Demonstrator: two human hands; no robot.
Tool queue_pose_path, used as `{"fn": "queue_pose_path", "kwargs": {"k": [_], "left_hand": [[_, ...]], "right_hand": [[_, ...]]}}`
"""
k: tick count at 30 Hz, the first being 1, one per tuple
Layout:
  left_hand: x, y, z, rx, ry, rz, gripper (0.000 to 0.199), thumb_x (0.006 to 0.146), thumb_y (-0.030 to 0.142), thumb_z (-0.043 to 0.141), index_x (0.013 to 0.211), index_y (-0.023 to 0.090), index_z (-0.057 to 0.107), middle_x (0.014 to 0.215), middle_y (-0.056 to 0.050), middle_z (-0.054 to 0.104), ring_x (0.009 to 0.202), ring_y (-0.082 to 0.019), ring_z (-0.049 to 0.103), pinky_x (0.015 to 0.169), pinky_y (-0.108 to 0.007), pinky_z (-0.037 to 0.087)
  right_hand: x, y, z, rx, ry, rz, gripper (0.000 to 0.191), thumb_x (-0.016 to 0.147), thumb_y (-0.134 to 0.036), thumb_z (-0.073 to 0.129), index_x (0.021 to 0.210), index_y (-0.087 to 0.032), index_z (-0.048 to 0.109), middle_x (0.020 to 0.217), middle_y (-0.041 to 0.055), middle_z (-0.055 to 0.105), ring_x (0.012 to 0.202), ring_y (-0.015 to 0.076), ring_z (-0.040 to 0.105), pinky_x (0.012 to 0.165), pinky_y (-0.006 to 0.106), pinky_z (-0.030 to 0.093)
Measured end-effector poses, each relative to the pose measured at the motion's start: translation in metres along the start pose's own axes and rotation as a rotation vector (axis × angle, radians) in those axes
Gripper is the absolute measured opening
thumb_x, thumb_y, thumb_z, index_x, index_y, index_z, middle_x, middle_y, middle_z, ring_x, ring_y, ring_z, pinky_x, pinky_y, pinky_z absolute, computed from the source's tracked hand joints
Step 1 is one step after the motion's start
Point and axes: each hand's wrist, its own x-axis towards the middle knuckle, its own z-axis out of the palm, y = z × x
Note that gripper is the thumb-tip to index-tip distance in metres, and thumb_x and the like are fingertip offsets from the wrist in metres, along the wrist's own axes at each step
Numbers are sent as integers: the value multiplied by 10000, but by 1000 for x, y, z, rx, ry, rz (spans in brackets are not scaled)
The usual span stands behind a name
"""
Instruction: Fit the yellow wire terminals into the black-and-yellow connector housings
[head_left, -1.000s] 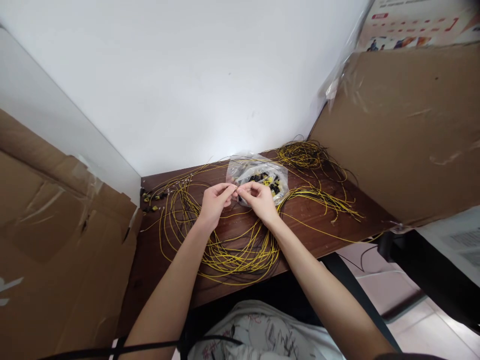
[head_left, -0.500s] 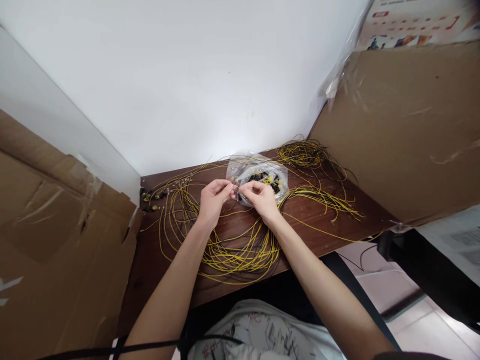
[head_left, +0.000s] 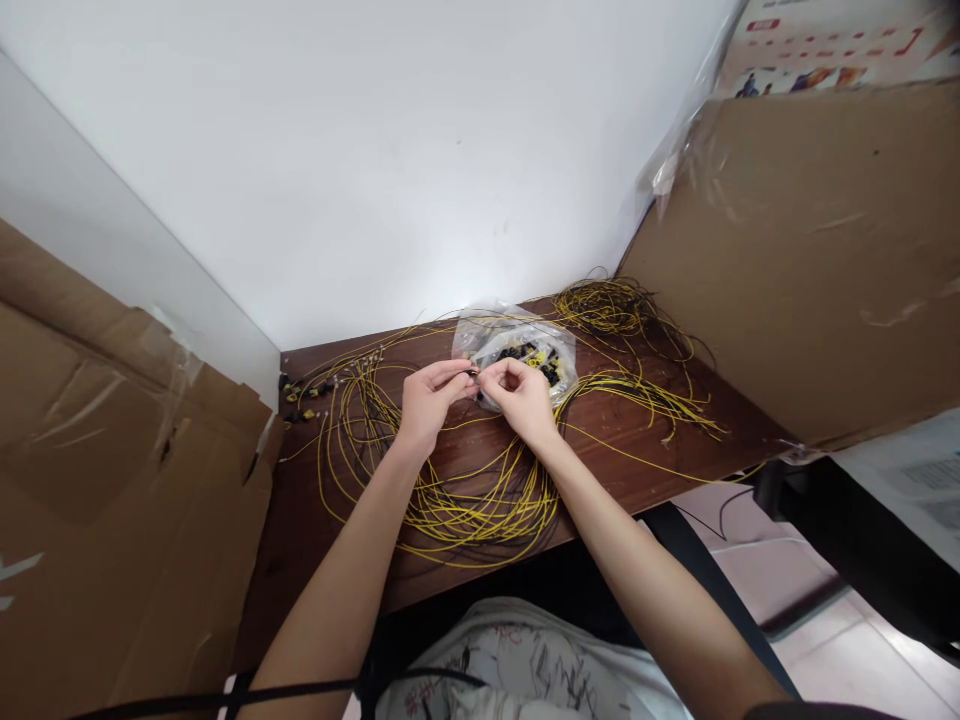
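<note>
My left hand (head_left: 429,402) is closed in a pinch, with a small dark piece (head_left: 471,373) showing between thumb and fingertips. Tip to tip with it, my right hand (head_left: 519,396) pinches something too small to make out. Both hands are just in front of a clear plastic bag (head_left: 466,325), which lies open around black and yellow small parts (head_left: 534,357). Beneath my wrists, a loose loop of yellow and black wires (head_left: 480,520) spreads across the brown table (head_left: 637,470).
More wires lie tangled (head_left: 607,305) at the back right, and a wire bundle (head_left: 652,398) fans out to the right. Small black and yellow connectors (head_left: 306,414) sit at the left edge. Cardboard (head_left: 135,480) stands on the left and a large carton (head_left: 817,260) on the right. A white wall (head_left: 420,170) closes the back.
My left fingers have shifted slightly, and the dark piece now shows between them. The right hand stays almost in place; the wires and bag have not moved.
</note>
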Motion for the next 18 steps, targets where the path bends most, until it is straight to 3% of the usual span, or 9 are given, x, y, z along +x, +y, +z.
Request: {"fn": "queue_pose_path", "kwargs": {"k": [10,18], "left_hand": [[1,-2,1,137,15,101,237,641,254,725,812,102,664,746,-51,685,616,-117,634,649,-265,555],[4,-7,-2,258,5,192,202,665,249,697,817,117,674,761,-52,692,612,-130,640,641,-271,551]], "right_hand": [[-5,-8,0,-187,87,-185,106,752,-205,545,674,-156,595,663,12,565,561,106,469,532,228,370],[-5,-8,-1,-310,58,-230,115,761,-174,520,659,-175,573,657,9,533,604,126,473,580,246,377]]}}
